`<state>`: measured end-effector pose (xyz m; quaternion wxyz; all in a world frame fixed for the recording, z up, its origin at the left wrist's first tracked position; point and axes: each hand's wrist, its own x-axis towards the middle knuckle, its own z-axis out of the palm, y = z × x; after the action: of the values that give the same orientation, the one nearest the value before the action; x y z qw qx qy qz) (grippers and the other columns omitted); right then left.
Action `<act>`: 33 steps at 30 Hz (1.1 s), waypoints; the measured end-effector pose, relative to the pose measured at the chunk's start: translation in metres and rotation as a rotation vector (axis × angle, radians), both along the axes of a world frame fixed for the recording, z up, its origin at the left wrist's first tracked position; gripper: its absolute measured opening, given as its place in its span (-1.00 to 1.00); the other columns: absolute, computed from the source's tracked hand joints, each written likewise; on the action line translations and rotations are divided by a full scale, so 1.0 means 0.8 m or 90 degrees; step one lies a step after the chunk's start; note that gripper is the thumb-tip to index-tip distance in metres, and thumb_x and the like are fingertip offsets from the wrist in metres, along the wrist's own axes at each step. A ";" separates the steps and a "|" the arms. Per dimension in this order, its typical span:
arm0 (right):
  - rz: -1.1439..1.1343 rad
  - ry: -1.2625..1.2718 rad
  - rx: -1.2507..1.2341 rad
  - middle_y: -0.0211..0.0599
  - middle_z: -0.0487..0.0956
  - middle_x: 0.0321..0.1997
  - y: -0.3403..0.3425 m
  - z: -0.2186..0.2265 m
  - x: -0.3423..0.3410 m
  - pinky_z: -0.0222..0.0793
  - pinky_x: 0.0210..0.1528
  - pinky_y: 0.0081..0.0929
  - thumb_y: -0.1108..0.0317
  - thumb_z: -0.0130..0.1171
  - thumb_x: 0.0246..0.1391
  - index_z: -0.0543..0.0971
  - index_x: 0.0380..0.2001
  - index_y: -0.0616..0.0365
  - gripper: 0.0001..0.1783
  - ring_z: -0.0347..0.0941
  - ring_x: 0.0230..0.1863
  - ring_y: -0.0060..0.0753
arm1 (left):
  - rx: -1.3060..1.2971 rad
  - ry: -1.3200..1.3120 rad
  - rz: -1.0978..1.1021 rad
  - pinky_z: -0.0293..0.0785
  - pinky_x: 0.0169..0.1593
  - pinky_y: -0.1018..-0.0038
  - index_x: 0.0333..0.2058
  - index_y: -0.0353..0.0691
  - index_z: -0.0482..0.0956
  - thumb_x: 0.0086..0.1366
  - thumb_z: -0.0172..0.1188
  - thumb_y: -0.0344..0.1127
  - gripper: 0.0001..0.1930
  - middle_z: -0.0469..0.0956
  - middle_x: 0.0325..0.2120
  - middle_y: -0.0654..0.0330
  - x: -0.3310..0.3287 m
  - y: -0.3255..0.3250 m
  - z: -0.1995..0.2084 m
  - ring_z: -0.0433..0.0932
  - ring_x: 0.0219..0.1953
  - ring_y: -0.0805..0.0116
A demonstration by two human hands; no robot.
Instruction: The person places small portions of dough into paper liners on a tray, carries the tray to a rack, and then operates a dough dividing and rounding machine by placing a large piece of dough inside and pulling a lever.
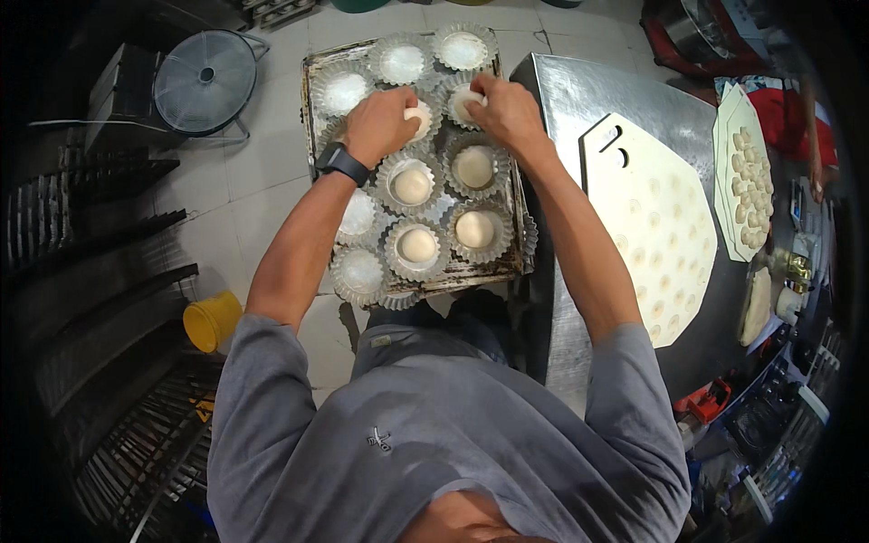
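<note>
A worn metal baking tray [466, 277] holds several fluted metal tins. My left hand [380, 122] is over a tin in the middle row, its bent fingers and thumb closed at the edge of a pale dough ball [419, 120]. To its right, my right hand [510, 113] has its thumb and fingers curled onto another dough ball [463, 107] inside a tin. Nearer me, dough balls sit in tins, one [413, 185] below my left hand and one [472, 167] below my right. Along the left and far sides, tins such as this one [401, 63] look whitish inside, without a dough ball.
At the right, a steel table [566, 86] bears a cream board [665, 226] with round marks. A second board [747, 181] carries several dough pieces. A round fan [206, 81] stands far left, a yellow bucket [213, 322] nearer, with dark racks [145, 443] along the left.
</note>
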<state>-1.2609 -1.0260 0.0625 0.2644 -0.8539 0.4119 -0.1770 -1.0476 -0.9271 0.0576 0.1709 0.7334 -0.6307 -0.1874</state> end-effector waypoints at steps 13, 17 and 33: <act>-0.076 0.010 0.043 0.14 0.58 -0.02 -0.056 0.036 0.058 0.43 0.10 -0.13 0.25 0.22 0.07 0.53 -0.02 0.30 -0.55 0.51 0.03 0.19 | -0.154 0.233 -0.058 0.39 0.15 0.09 -0.06 -0.33 0.49 0.16 0.17 -0.32 -0.63 0.57 -0.09 -0.23 0.074 -0.078 -0.006 0.48 0.09 -0.18; -0.003 0.057 -0.198 0.07 0.64 -0.10 -0.100 -0.005 0.074 0.42 0.10 -0.08 0.27 0.25 0.07 0.59 -0.02 0.18 -0.60 0.50 0.03 0.17 | -0.094 0.106 -0.118 0.44 0.09 0.10 -0.03 -0.32 0.49 0.20 0.20 -0.36 -0.64 0.63 -0.13 -0.11 0.068 -0.117 -0.013 0.55 0.00 -0.14; -0.256 -0.181 -0.264 -0.08 0.53 0.03 0.033 0.035 -0.127 0.34 0.16 -0.16 0.37 0.32 0.10 0.54 0.07 0.17 -0.56 0.42 0.07 0.00 | -0.340 -0.083 -0.215 0.29 0.13 0.10 0.02 -0.17 0.56 0.23 0.29 -0.39 -0.64 0.47 0.07 0.10 -0.031 -0.078 0.027 0.41 0.12 0.02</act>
<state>-1.3623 -0.9994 0.0904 0.0991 -0.7576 0.4867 -0.4234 -1.0723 -0.9897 0.0794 0.2831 0.5580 -0.7800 0.0062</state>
